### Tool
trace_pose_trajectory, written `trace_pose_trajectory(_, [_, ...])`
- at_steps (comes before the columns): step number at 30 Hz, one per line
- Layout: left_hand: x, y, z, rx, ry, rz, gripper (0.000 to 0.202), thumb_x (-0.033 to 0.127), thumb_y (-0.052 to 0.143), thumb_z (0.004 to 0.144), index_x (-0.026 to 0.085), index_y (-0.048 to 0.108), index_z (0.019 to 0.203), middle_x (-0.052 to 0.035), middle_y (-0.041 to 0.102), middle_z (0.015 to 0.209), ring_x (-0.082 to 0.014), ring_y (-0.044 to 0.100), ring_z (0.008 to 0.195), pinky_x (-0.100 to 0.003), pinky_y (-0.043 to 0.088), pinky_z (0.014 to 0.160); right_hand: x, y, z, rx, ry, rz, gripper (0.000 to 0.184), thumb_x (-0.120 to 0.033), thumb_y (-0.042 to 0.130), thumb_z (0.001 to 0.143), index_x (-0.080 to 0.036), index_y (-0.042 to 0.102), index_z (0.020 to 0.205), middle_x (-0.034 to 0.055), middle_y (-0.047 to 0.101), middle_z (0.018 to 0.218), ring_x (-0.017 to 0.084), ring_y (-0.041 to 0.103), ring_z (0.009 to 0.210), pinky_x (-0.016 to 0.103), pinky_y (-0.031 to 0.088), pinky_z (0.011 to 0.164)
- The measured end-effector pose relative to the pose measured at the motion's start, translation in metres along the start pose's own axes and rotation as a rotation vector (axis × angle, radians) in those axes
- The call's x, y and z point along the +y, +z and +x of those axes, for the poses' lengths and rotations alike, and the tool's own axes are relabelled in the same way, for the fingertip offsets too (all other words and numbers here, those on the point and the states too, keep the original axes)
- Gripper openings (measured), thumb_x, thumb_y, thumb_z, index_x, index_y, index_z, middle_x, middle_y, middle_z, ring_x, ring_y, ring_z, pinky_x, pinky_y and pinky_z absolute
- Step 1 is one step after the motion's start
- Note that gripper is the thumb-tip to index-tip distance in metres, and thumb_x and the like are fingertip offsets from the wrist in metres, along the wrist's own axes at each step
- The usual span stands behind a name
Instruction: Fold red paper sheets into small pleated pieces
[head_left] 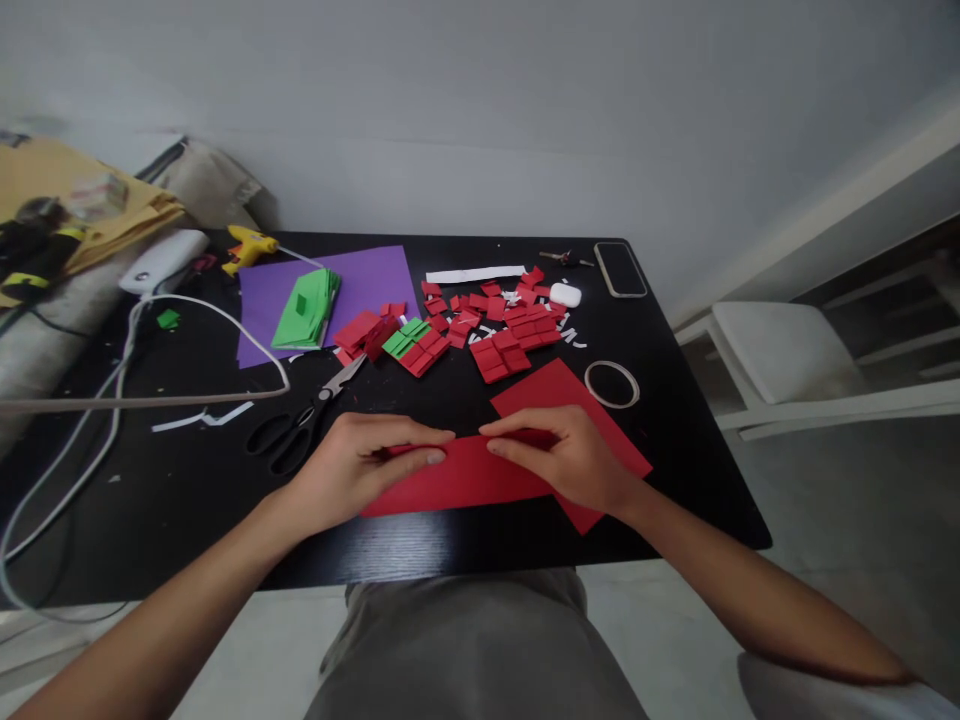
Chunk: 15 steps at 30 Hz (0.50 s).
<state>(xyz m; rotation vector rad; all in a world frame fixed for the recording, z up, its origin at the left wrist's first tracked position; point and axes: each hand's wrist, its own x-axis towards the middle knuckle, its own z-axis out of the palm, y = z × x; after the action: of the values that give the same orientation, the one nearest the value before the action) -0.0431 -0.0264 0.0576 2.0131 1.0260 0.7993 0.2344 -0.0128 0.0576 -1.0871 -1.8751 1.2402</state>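
A folded red paper sheet (465,480) lies on the black table (187,500) near its front edge. My left hand (367,465) presses on the sheet's left part, fingers pinched along the upper fold. My right hand (562,455) pinches the same fold from the right. The fingertips of both hands nearly meet at the middle. Under my right hand lies another red sheet (555,390). Black-handled scissors (304,425) rest just left of my left hand.
Many small folded red pieces (495,335) and some green ones (405,338) lie mid-table. A purple sheet (330,290) with a green paper stack (307,310), a yellow glue gun (251,245), a tape ring (611,383), a phone (620,268), an earbud case (565,294) and white cables (112,400) lie around.
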Motion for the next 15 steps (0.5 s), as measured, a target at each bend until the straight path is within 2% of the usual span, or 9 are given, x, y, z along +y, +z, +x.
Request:
trace_pose_trajectory(4, [-0.017, 0.004, 0.004, -0.045, -0.085, -0.013, 0.021, 0.027, 0.071, 0.098, 0.023, 0.082, 0.117, -0.0035, 0.085, 0.104, -0.0158, 0.079, 0.087, -0.021, 0.059, 0.074, 0.014, 0.005, 0.005, 0.008, 0.055, -0.009, 0.015, -0.023, 0.08, 0.092, -0.027, 0.083, 0.106, -0.002, 0.085, 0.104, 0.016, 0.08, 0.097, 0.027, 0.061, 0.089])
trace_pose_trajectory(8, [-0.036, 0.011, 0.005, -0.102, -0.173, -0.003, 0.022, 0.03, 0.07, 0.099, 0.023, 0.082, 0.115, -0.003, 0.085, 0.105, -0.0174, 0.08, 0.09, -0.024, 0.06, 0.079, 0.031, 0.014, 0.013, 0.024, 0.028, -0.126, 0.014, -0.018, 0.081, 0.09, -0.025, 0.084, 0.102, 0.0014, 0.084, 0.099, 0.018, 0.079, 0.091, 0.031, 0.061, 0.086])
trace_pose_trajectory(15, [-0.055, 0.014, 0.012, -0.121, -0.171, 0.084, 0.018, 0.031, 0.068, 0.1, 0.023, 0.082, 0.108, -0.0026, 0.083, 0.104, -0.0181, 0.078, 0.094, -0.026, 0.057, 0.084, 0.048, 0.027, 0.024, 0.021, -0.047, -0.302, 0.015, -0.008, 0.079, 0.089, -0.018, 0.084, 0.099, 0.0062, 0.082, 0.091, 0.019, 0.077, 0.083, 0.03, 0.06, 0.081])
